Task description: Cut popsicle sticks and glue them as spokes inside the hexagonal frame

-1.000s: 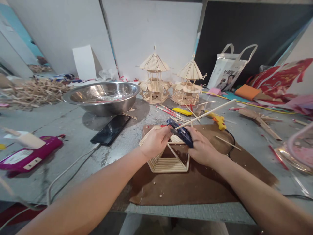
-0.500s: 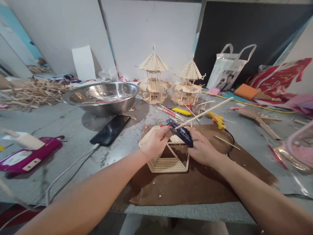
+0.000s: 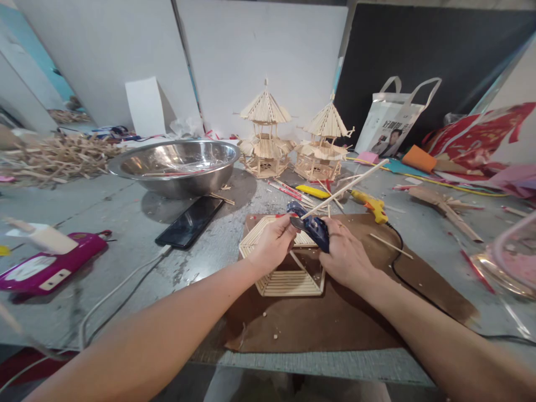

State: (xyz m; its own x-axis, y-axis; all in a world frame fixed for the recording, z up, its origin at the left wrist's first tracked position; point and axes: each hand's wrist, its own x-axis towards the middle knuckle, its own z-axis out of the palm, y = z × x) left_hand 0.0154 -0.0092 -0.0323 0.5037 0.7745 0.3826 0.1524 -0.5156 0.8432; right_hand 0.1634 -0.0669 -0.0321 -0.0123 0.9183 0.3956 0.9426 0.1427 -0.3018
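My right hand (image 3: pixel 345 248) is wrapped round a dark blue hand tool with a dark metal head (image 3: pixel 315 230), which looks like a cutter. A long pale wooden stick (image 3: pixel 347 187) slants up to the right from the tool's head. My left hand (image 3: pixel 274 243) is closed in a pinch at the stick's lower end, against the tool; the fingertips partly hide the contact. Beneath both hands lies a flat hexagonal frame of glued sticks (image 3: pixel 288 283), some sections filled with parallel rows. It rests on a brown sheet (image 3: pixel 343 324).
Two stick pagodas (image 3: pixel 264 148) stand at the back, beside a steel bowl (image 3: pixel 226 173). A yellow glue gun (image 3: pixel 372 206) lies right of the hands, its cord crossing the sheet. A yellow cutter knife (image 3: pixel 312 191), a phone (image 3: pixel 190 223) and a purple power strip (image 3: pixel 79 259) are also about.
The stick's free end has dipped slightly and moved left. Both hands keep their grip in nearly the same place, and the view has shifted a little.
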